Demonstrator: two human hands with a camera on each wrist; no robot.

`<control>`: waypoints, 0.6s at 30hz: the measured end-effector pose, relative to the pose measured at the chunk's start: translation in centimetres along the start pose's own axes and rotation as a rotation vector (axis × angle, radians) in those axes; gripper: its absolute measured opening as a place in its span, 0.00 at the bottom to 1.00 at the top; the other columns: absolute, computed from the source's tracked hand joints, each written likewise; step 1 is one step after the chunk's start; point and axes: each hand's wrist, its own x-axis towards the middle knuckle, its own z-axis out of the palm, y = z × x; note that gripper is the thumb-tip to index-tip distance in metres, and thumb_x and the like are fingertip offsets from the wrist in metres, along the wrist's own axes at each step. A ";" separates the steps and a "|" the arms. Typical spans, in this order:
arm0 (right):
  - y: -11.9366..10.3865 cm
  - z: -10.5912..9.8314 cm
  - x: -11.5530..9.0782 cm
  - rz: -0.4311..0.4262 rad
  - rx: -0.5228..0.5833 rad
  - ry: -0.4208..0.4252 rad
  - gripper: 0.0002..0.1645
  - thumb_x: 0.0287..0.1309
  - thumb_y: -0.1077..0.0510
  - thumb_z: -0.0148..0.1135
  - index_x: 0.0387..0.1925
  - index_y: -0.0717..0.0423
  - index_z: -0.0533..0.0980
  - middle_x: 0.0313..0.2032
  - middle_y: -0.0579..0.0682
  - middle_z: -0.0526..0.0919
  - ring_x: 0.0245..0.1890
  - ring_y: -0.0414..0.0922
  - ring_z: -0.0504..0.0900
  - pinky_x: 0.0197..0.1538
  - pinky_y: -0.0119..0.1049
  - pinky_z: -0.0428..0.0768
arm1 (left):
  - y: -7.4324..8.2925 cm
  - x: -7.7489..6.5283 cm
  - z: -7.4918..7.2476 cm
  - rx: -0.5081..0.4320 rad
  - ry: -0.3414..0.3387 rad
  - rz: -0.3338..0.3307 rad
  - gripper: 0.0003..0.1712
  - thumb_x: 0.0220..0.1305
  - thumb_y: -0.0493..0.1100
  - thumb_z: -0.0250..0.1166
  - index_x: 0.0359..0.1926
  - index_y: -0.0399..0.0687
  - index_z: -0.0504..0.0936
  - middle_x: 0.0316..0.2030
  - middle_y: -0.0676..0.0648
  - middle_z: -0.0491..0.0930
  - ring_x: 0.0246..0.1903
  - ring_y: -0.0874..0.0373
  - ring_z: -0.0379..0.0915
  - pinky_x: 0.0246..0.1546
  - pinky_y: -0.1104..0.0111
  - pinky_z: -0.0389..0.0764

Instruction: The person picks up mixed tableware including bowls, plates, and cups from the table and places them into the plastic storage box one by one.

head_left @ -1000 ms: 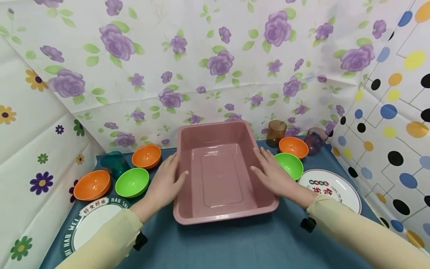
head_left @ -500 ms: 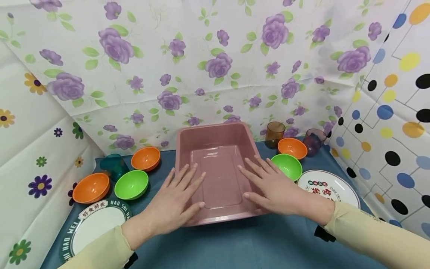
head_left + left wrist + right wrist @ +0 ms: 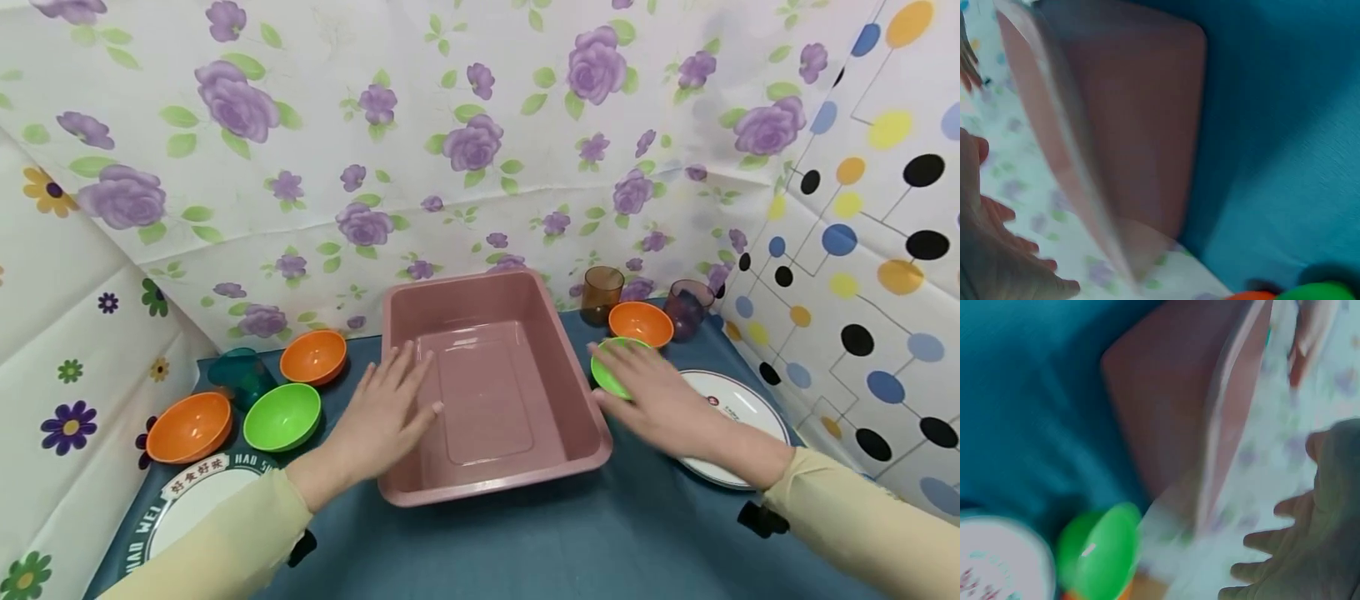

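A pink rectangular plastic basin (image 3: 487,400) sits in the middle of the blue cloth. My left hand (image 3: 378,425) hovers over its left rim, fingers spread and holding nothing; the left wrist view shows the hand (image 3: 1004,250) above the basin wall (image 3: 1141,125). Past the basin's right side, my right hand (image 3: 667,404) is held flat with fingers extended, overlapping the right green bowl (image 3: 609,375) in the head view. In the right wrist view, that hand (image 3: 1310,537) is apart from the green bowl (image 3: 1107,556), with nothing in its grasp.
Left of the basin are two orange bowls (image 3: 189,427), a green bowl (image 3: 283,417), a tipped teal cup (image 3: 243,379) and a green-rimmed plate (image 3: 195,508). On the right stand an orange bowl (image 3: 641,323), brown cup (image 3: 602,296), purple cup (image 3: 687,308) and white plate (image 3: 735,400). Patterned cloth walls (image 3: 315,125) enclose the table.
Both hands came off the basin's side rims and passed over its front. Now the right hand has moved right toward the green bowl and plate, while the left has drawn back to the left rim.
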 end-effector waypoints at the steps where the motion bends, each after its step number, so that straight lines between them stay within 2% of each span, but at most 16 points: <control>1: 1.2 -0.4 0.0 0.036 0.039 0.011 0.42 0.78 0.36 0.45 0.81 0.55 0.53 0.77 0.62 0.55 0.77 0.66 0.50 0.73 0.67 0.50 | -0.6 0.5 0.1 -0.027 0.001 -0.047 0.44 0.77 0.60 0.54 0.82 0.46 0.50 0.80 0.37 0.41 0.78 0.35 0.37 0.73 0.37 0.43; 4: 5.0 -1.4 -0.6 0.158 0.153 0.019 0.42 0.80 0.39 0.41 0.80 0.61 0.51 0.75 0.68 0.57 0.73 0.69 0.56 0.70 0.69 0.55 | -2.4 1.8 0.5 -0.132 -0.012 -0.177 0.45 0.78 0.56 0.54 0.82 0.40 0.45 0.79 0.31 0.39 0.77 0.30 0.37 0.72 0.36 0.44; 5: 6.2 -1.6 -0.8 0.203 0.182 0.008 0.42 0.81 0.38 0.38 0.80 0.63 0.49 0.73 0.70 0.61 0.71 0.69 0.60 0.68 0.69 0.58 | -2.9 2.2 0.6 -0.176 -0.021 -0.216 0.45 0.78 0.54 0.53 0.82 0.39 0.43 0.79 0.29 0.37 0.76 0.29 0.36 0.72 0.36 0.45; 10: 11.5 -2.1 -2.7 0.398 0.328 -0.038 0.49 0.79 0.34 0.29 0.79 0.68 0.37 0.74 0.78 0.49 0.72 0.75 0.52 0.68 0.72 0.54 | -4.7 4.0 0.8 -0.400 -0.057 -0.367 0.47 0.79 0.51 0.47 0.81 0.38 0.30 0.77 0.26 0.28 0.74 0.25 0.40 0.70 0.36 0.52; 13: 13.6 -2.0 -4.2 0.522 0.420 -0.059 0.52 0.78 0.33 0.26 0.77 0.73 0.31 0.74 0.80 0.36 0.72 0.78 0.38 0.68 0.74 0.46 | -5.2 4.9 1.1 -0.459 -0.076 -0.418 0.47 0.79 0.52 0.45 0.80 0.39 0.25 0.77 0.27 0.23 0.72 0.25 0.48 0.69 0.37 0.57; 18: 15.5 -1.2 -7.0 0.688 0.532 -0.090 0.55 0.77 0.31 0.26 0.75 0.75 0.26 0.72 0.81 0.29 0.72 0.78 0.30 0.69 0.74 0.40 | -5.6 5.9 1.7 -0.482 -0.061 -0.455 0.46 0.80 0.49 0.43 0.80 0.44 0.22 0.77 0.27 0.23 0.68 0.24 0.57 0.67 0.38 0.62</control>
